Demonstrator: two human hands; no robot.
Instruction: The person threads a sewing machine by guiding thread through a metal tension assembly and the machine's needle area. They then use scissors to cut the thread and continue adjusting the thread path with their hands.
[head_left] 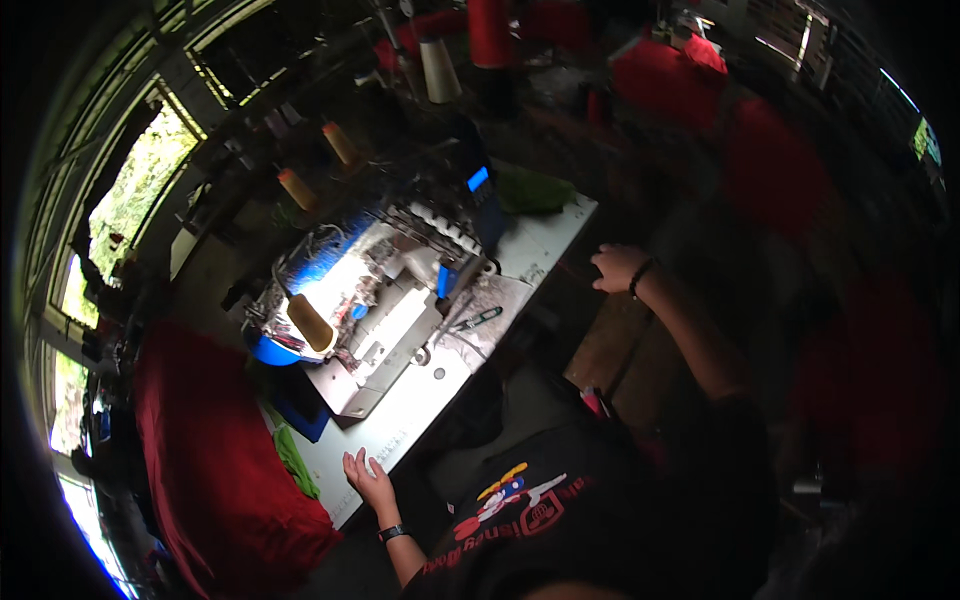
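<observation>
My left hand (pixel 370 482) is at the near left edge of the white sewing table (pixel 408 425). Its fingers are spread, and nothing shows in them. Out past the table's right side, my right hand (pixel 618 268) reaches away from my body with its fingers loosely bent and apart; I see nothing held in it. Between the hands, a lit blue and white industrial sewing machine (pixel 400 330) stands on the table. A pair of green-handled thread snips (pixel 485 318) lies on a pale cloth (pixel 505 296) beside the machine.
A large heap of red fabric (pixel 210 450) lies left of the table, with a green cloth (pixel 293 460) by it. Thread cones (pixel 438 70) stand behind the machine. A wooden bench (pixel 605 345) sits below my right arm. More red fabric (pixel 670 82) shows at the back right.
</observation>
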